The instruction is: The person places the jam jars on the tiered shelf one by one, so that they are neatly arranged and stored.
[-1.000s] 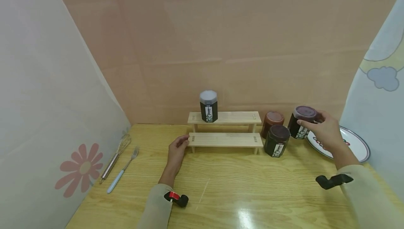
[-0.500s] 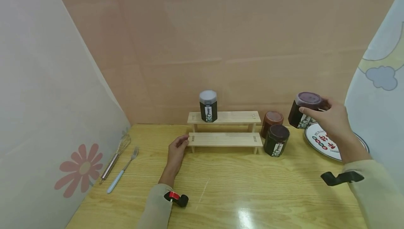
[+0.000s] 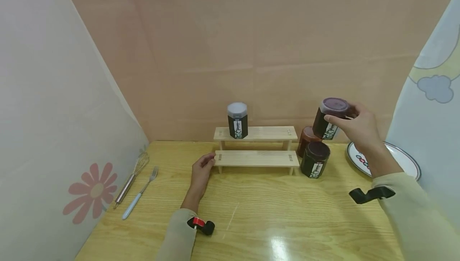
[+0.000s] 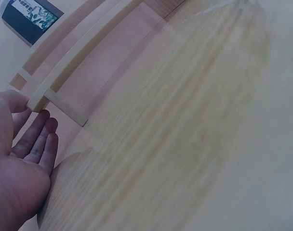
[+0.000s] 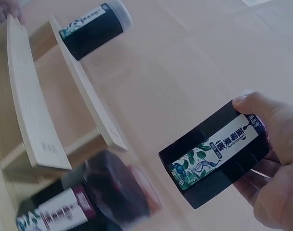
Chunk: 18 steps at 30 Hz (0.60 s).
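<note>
In the head view my right hand (image 3: 361, 127) holds a dark jam jar (image 3: 328, 119) with a purple lid, thumb on one side and fingers on the other. The jar is raised upright above the table; its label shows in the right wrist view. Below it stand a dark jar (image 3: 315, 160) and a partly hidden reddish jar (image 3: 306, 137). My left hand (image 3: 202, 171) pinches the left end of the lower board of a two-step wooden rack (image 3: 256, 159), thumb above and fingers below. A white-lidded jar (image 3: 237, 121) stands on the upper board, toward the left.
A white plate (image 3: 406, 161) with a dark rim lies at the right, partly behind my right forearm. A whisk (image 3: 131, 179) and a blue-handled fork (image 3: 140, 193) lie at the left. A tan backdrop (image 3: 251, 53) stands behind the table (image 3: 251, 209).
My right hand has lifted the purple-lidded jar off the table, then carried it left, so it now hangs above the two standing jars. The left hand and rack have kept their place.
</note>
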Tool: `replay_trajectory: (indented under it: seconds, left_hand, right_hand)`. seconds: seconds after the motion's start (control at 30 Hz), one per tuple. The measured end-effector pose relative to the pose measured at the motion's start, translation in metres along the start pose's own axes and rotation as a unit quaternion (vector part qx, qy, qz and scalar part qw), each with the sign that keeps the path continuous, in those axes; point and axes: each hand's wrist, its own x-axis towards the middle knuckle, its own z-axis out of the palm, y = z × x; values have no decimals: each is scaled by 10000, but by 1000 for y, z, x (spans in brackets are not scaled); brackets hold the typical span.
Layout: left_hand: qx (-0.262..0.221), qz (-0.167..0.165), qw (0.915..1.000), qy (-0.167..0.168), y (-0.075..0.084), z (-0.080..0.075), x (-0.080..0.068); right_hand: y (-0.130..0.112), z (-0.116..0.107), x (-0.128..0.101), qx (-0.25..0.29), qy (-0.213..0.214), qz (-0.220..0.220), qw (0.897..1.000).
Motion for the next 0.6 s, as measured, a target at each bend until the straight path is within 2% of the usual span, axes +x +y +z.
replay_trajectory:
  seconds: [0.23,0.6]
  left_hand:
    - [-18,-43,10000,33,1,-1,1]
    - [-11,-66,10000,40,5,-2,-3]
  right_hand:
    - [-9,31,7,88,-301,-85,9995]
    - [-19,82,13,534,-594,-123,9967]
